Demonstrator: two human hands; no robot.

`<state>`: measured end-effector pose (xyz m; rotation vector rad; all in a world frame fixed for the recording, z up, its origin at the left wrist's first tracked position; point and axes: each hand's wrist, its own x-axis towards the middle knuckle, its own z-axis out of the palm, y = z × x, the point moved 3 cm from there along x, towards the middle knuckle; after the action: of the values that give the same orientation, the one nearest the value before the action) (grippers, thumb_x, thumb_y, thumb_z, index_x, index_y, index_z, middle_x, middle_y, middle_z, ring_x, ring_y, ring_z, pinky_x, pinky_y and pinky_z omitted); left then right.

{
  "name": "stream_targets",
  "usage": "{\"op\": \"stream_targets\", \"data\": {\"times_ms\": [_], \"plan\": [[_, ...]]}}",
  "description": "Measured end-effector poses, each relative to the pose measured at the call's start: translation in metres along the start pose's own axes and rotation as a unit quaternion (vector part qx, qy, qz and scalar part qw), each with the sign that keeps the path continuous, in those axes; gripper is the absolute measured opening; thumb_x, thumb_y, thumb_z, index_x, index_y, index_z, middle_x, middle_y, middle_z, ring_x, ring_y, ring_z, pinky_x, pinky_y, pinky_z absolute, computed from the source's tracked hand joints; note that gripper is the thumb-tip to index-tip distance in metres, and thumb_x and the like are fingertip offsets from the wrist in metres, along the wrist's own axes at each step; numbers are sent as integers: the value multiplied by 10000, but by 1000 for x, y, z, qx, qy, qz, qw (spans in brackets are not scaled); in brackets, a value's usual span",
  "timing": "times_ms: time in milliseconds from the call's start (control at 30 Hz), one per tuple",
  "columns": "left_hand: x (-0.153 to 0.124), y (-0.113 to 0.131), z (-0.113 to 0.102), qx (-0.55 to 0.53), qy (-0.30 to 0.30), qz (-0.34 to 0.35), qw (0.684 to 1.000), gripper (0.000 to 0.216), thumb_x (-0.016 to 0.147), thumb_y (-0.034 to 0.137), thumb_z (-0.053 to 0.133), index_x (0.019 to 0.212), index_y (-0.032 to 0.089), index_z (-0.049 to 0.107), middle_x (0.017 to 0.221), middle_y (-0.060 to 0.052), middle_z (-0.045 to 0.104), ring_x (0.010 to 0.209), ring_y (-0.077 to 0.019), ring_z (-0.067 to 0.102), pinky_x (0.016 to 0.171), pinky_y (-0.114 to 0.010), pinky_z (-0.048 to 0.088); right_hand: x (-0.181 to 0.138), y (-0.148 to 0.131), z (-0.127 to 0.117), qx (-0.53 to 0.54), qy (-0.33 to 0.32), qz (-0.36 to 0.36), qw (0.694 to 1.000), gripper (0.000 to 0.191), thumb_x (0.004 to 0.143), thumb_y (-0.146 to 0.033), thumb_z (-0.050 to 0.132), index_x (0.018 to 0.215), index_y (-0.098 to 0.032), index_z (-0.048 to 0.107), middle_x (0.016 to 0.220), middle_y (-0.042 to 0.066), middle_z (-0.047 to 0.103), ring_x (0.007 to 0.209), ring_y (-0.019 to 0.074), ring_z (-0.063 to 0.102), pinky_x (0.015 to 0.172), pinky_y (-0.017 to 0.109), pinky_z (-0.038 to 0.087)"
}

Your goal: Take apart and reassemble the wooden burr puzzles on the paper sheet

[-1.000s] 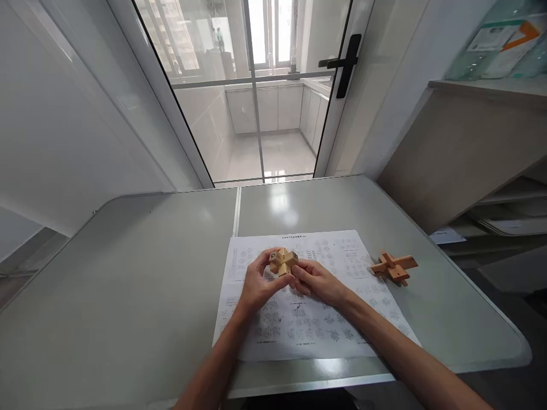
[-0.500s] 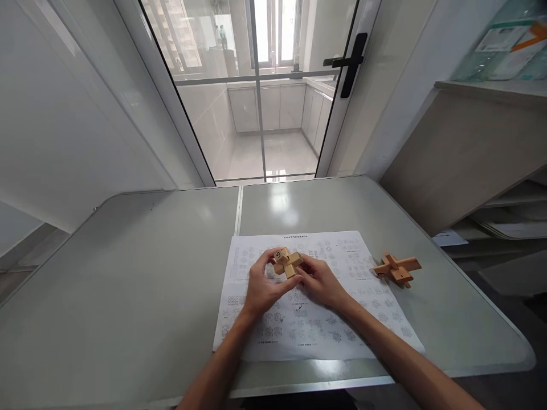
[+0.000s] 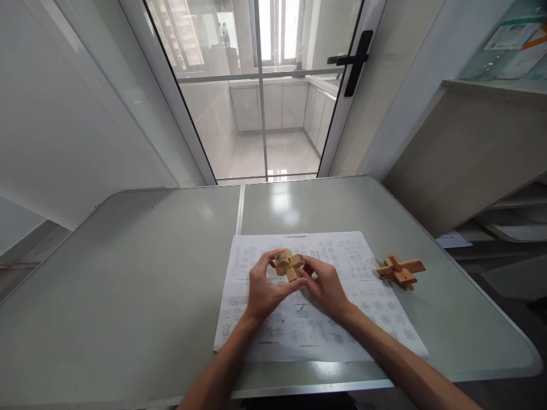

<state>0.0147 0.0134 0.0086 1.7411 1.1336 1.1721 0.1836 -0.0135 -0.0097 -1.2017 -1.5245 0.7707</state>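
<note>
A small wooden interlocking puzzle [image 3: 288, 264] of light brown blocks is held just above a printed instruction sheet [image 3: 363, 336]. My left hand [image 3: 264, 287] pinches it from the left with thumb and fingers curled round it. From the right, my right hand [image 3: 326, 285] grips the same puzzle with its fingertips. A second wooden cross-shaped puzzle [image 3: 400, 270] lies on the table to the right of the sheet, apart from both hands.
The grey table [image 3: 128, 273] has a seam down its middle and a rounded right edge. Behind it stands a glass sliding door [image 3: 265, 85] with a black handle. A wooden shelf unit [image 3: 470, 159] with papers is at the right.
Both hands have turned the puzzle slightly between them; it shows a different face now. The view has shifted a little. The second puzzle has not moved.
</note>
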Motion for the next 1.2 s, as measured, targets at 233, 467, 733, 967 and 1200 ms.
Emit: {"op": "stream_targets", "data": {"times_ms": [233,467,733,967,1200], "plan": [[1,4,0,-3,7,-12,1000,584,696,398,967,1186,216,707,1127,-64,787,1052,-277,718,944,-386,542,-2,2,1,14,6,4,1000,131,997,-284,636,877,-250,677,735,19,641,606,185,491,558,296,381],[0,6,1,-1,10,-26,1000,560,700,404,960,1160,211,707,1080,-54,781,989,-254,705,904,-368,536,-3,5,2,66,-7,44,997,147,980,-312,688,860,-229,677,742,18,618,660,183,480,594,292,358],[3,-5,6,-84,-63,-60,993,537,889,584,757,1270,209,705,1241,-96,766,1146,-295,696,1055,-404,518,2,11,8,264,-169,139,939,392,1058,-578,576,968,-200,626,611,-42,586,454,113,479,469,251,386],[3,-1,9,-262,-159,-114,945,870,855,758,716,1506,194,590,1390,-162,721,1343,-363,649,1170,-468,487,0,10,9,382,-250,171,873,479,1001,-647,648,847,-198,588,588,-46,569,401,78,425,421,231,355],[4,-12,12,-276,-151,-143,938,793,707,654,902,1294,154,719,1207,-142,780,1269,-390,678,1137,-483,504,0,7,12,410,-251,193,855,484,1004,-609,673,791,-179,616,615,-30,588,442,79,449,476,245,365]]}}
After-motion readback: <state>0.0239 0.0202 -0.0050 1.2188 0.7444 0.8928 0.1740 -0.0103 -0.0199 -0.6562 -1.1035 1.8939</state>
